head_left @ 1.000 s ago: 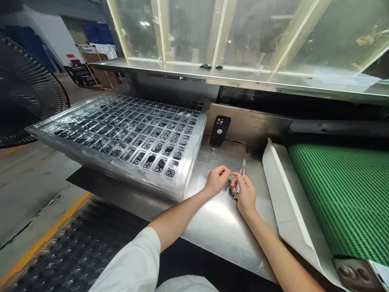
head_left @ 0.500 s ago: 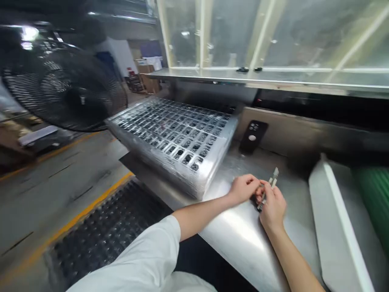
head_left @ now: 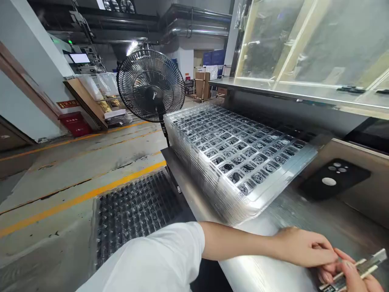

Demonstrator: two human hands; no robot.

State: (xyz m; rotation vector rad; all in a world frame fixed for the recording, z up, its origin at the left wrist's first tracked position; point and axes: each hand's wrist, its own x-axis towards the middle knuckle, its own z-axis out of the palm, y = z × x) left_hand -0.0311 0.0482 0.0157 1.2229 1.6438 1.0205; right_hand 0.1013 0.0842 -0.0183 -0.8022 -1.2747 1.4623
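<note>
As the right hand (head_left: 360, 282) pinches a utility knife (head_left: 354, 273), the left hand (head_left: 304, 247) curls beside it.
Fingers (head_left: 348, 269) press the handle; blade (head_left: 378, 256) points right, slightly rising.

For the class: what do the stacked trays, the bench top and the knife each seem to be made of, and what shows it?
The trays look like thin clear plastic: glossy, see-through, with moulded pockets. The bench top looks like stainless steel, with a grey metallic sheen and reflections. The knife seems to have a bright metal blade; its handle is too blurred to tell.
</note>
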